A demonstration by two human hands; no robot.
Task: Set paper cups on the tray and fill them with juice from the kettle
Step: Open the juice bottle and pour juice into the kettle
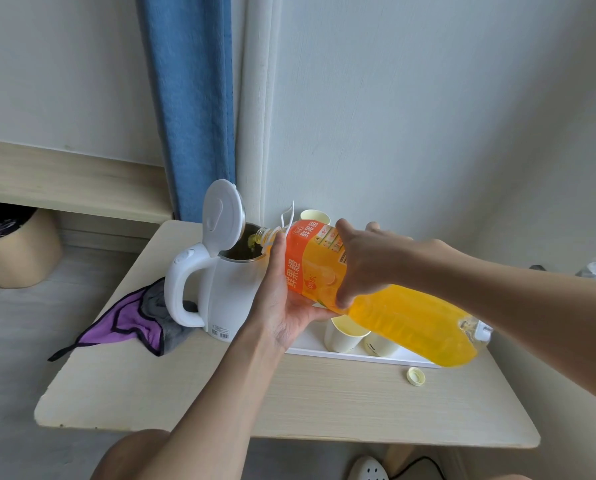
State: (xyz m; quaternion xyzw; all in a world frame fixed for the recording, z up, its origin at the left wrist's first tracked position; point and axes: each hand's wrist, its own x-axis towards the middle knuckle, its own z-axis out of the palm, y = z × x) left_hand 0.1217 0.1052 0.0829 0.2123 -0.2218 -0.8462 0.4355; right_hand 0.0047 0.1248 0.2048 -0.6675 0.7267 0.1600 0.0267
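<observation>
A white electric kettle (220,289) stands on the small table with its lid (222,216) flipped up. A large orange juice bottle (393,306) lies tilted, its open neck over the kettle's mouth, and juice runs in. My left hand (282,299) cups the bottle from below near the label. My right hand (365,265) grips it from above. A white tray (324,349) sits under the bottle, carrying two paper cups (345,336) partly hidden by the bottle. Another paper cup (313,216) shows behind the bottle near the wall.
The bottle's yellow cap (415,376) lies on the table in front of the tray. A purple and grey cloth (137,320) hangs over the table's left edge beside the kettle. A blue curtain (192,109) hangs behind. My knee (130,455) is below the table's front edge.
</observation>
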